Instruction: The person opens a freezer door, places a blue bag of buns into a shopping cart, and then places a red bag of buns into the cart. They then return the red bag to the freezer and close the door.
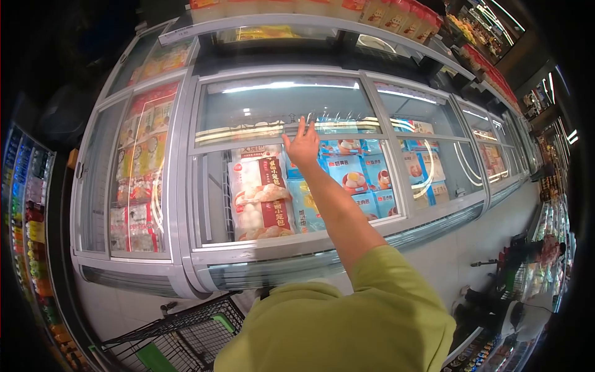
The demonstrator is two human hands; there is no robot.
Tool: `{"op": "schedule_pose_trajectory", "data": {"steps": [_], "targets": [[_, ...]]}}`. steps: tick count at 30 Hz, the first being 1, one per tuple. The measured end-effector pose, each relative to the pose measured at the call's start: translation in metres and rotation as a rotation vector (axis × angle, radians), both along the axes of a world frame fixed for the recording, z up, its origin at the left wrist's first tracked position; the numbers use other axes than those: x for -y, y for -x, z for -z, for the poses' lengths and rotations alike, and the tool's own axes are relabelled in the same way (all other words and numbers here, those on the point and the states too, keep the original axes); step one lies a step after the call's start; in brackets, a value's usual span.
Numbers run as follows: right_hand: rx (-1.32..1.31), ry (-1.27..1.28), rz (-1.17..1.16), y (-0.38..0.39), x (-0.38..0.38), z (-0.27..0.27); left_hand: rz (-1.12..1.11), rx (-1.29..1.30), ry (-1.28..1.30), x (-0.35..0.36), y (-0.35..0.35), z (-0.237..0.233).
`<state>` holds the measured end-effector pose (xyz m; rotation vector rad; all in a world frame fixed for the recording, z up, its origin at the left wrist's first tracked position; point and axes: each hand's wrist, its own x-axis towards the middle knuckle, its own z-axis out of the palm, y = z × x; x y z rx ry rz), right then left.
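My right hand (304, 144) reaches forward over the middle freezer, fingers spread, at the front edge of the glass door (248, 102) by a dark handle. Nothing shows in its grasp. Below and left of it lie white and red bags (259, 195) with pictures of buns. Blue packages (348, 173) fill the space to the right, partly behind my forearm. My left hand is out of view.
A black wire shopping cart (192, 335) stands at the lower left. More freezer sections (142, 167) flank the middle one. Bottles (390, 15) line a shelf above. People (527, 310) are at the lower right, near stocked shelves.
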<state>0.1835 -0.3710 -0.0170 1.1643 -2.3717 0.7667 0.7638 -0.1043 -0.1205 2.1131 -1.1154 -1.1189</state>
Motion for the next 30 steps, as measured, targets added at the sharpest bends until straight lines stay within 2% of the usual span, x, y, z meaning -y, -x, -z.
{"op": "schedule_pose_trajectory", "data": {"steps": [7, 11, 15, 17, 18, 20, 21, 23, 24, 26, 28, 30], "targets": [[0.128, 0.016, -0.087, 0.007, -0.006, 0.002, 0.062, -0.116, 0.008, 0.005, 0.000, -0.032], [0.125, 0.015, -0.232, 0.009, -0.033, -0.003, -0.041, -0.101, -0.012, -0.041, -0.026, -0.078], [0.198, 0.032, -0.357, -0.001, -0.080, -0.001, -0.042, -0.131, -0.011, -0.027, -0.013, -0.120], [0.845, -0.319, -0.371, -0.010, -0.103, -0.009, -0.008, -0.148, 0.045, 0.005, 0.011, -0.142], [0.864, -0.322, -0.370, -0.011, -0.110, -0.001, 0.016, -0.150, 0.100, 0.036, 0.033, -0.157], [0.852, -0.597, -0.534, -0.011, -0.121, 0.023, 0.150, -0.203, 0.184, 0.087, 0.083, -0.187], [0.872, -0.595, -0.537, -0.006, -0.124, 0.041, 0.238, -0.211, 0.207, 0.109, 0.109, -0.199], [0.814, -1.022, -0.699, 0.008, -0.127, 0.087, 0.401, -0.229, 0.223, 0.148, 0.159, -0.211], [0.835, -1.018, -0.701, 0.013, -0.126, 0.102, 0.475, -0.238, 0.216, 0.165, 0.182, -0.212], [0.674, -1.093, -0.774, 0.019, -0.122, 0.126, 0.672, -0.203, 0.170, 0.194, 0.230, -0.214], [0.754, -1.006, -0.727, 0.024, -0.119, 0.145, 0.921, -0.058, 0.076, 0.224, 0.254, -0.191], [0.887, -0.896, -0.643, 0.031, -0.111, 0.158, 0.954, -0.067, -0.063, 0.251, 0.272, -0.150]]}}
